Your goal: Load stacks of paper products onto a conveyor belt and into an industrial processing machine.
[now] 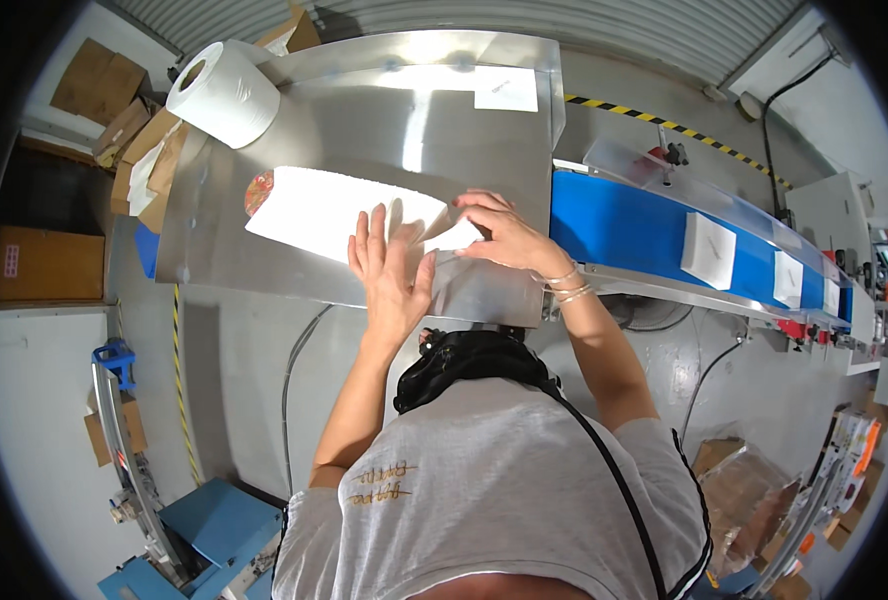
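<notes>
A long white sheet (319, 205), like foam or paper wrap, lies across the metal table (354, 120). At its left end, a rounded red patterned thing (258, 192) shows from under the sheet; the rest of it is hidden. My left hand (394, 265) presses on the sheet near its right end, fingers stretched out and thumb apart. Just to the right, my right hand (501, 232) pinches the sheet's right end, which is folded up into a raised flap between the two hands.
A big white roll (226, 95) stands at the table's back left. One flat white piece (506, 88) lies at the back right. Beside the table, a blue conveyor belt (614, 220) carries several white packets (709, 250). Cardboard boxes (154, 170) stand to the left.
</notes>
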`<action>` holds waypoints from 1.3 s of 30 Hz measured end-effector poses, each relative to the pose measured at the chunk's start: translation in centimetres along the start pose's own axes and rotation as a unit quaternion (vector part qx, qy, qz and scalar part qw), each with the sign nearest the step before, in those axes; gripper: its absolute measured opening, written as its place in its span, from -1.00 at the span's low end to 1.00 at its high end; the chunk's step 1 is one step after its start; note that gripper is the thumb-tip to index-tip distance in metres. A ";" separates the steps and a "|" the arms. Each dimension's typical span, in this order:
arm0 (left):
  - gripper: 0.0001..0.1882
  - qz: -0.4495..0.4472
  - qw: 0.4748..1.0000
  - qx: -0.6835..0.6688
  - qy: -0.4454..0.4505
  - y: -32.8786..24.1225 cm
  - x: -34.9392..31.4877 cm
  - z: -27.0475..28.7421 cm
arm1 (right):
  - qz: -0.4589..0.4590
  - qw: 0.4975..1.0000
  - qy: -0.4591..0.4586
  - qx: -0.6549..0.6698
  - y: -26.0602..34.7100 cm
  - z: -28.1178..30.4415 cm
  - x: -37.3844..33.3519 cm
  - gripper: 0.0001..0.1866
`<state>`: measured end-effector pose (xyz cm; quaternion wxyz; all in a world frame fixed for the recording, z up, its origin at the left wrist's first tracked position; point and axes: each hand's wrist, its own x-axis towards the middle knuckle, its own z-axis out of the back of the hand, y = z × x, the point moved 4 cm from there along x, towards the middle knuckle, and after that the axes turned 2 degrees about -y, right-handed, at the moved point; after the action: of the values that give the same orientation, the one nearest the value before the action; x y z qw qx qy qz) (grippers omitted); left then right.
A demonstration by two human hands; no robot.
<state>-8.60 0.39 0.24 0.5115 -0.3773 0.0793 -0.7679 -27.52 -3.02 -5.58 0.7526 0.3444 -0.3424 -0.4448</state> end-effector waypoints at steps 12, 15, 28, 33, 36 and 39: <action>-0.68 0.029 0.999 0.025 -0.038 2.3 -0.4 -0.1 | -0.436 0.828 -0.346 -0.072 -10.1 12.4 -14.2 -0.54; -0.69 0.021 0.999 0.025 -0.037 2.4 -0.3 0.0 | -0.329 0.671 -0.403 -0.529 -6.6 12.4 -13.6 -0.42; -0.72 -0.033 0.999 0.033 0.028 1.3 0.3 0.6 | 0.131 0.983 -0.032 -0.125 1.5 -1.2 1.9 -0.58; -0.70 0.035 0.999 0.016 -0.033 4.0 0.0 0.4 | -0.246 0.926 -0.155 0.242 -2.5 1.7 -3.5 -0.59; -0.69 0.027 0.999 0.024 -0.031 4.0 0.1 0.5 | -0.263 0.937 -0.229 -0.025 -9.8 7.6 -9.6 -0.54; -0.69 0.027 0.999 0.021 -0.036 3.9 0.1 0.6 | -0.453 0.844 -0.282 -0.052 -14.9 12.4 -14.2 -0.35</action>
<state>-5.40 -1.35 -1.32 0.5421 -0.3913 0.0549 -0.7416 -49.43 1.74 -14.32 0.3553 0.2806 -0.3224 -0.8313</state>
